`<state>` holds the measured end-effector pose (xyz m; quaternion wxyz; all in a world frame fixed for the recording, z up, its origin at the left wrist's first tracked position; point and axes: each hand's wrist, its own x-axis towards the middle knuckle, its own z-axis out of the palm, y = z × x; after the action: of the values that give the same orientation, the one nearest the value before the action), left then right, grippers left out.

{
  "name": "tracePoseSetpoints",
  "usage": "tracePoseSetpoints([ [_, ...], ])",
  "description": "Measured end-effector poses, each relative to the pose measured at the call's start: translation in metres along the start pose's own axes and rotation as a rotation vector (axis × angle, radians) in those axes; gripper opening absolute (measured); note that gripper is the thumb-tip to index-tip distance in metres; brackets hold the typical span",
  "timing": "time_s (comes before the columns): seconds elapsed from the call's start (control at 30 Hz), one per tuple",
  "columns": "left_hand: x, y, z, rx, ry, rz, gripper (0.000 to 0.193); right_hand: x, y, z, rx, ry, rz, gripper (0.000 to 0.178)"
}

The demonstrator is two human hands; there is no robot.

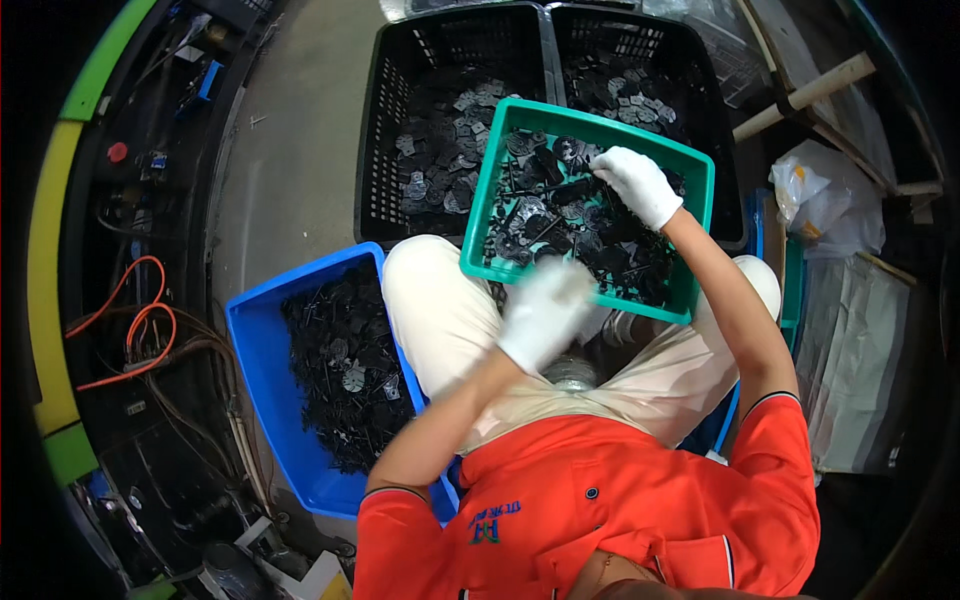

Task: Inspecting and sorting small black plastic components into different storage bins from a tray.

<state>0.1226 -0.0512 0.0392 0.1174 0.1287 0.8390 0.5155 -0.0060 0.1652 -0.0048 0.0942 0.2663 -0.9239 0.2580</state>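
Observation:
A green plastic bin [580, 117] rests tilted over my knees. Inside lies a mix of black plastic parts [533, 212], some round and flat, some thin like sticks. My right hand [640, 188], in a white glove, reaches over the bin's right half with its fingertips pressed together at the parts; whatever they pinch is hidden. Over the bin's near edge is my left hand [548, 312], also white-gloved and smeared by motion, so its fingers cannot be made out.
Beyond the green bin stand two black slotted crates [382, 130] holding flat dark parts. To my left a blue bin [262, 345] contains more black pieces. Machinery with an orange hose [158, 290] lines the left side. Plastic bags [800, 190] and wooden poles [810, 95] are at right.

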Motion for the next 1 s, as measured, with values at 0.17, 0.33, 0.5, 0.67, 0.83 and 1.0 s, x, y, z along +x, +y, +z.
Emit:
tracePoseSetpoints([
  [0.17,0.08,-0.036,-0.049,0.85,0.019,0.04,0.031,-0.005,-0.018,-0.013,0.341,0.237,0.177,0.01],
  [0.33,0.116,-0.049,-0.033,0.887,-0.193,-0.094,0.024,-0.026,-0.022,-0.026,0.934,0.247,0.671,0.013],
  [0.5,0.118,-0.054,-0.028,0.758,-0.185,-0.208,0.022,-0.041,-0.017,-0.022,1.304,0.376,0.855,0.019],
  [0.67,0.12,-0.067,-0.029,0.741,-0.085,-0.053,0.019,-0.043,-0.018,-0.023,1.48,0.457,0.939,0.022],
  [0.83,0.112,-0.075,-0.058,-0.138,0.151,-0.05,0.009,-0.03,-0.04,-0.012,1.598,0.474,0.916,0.022],
  [1.0,0.03,-0.015,-0.151,-0.593,0.306,-0.056,0.013,-0.006,-0.127,-0.029,1.524,0.402,0.719,0.024],
])
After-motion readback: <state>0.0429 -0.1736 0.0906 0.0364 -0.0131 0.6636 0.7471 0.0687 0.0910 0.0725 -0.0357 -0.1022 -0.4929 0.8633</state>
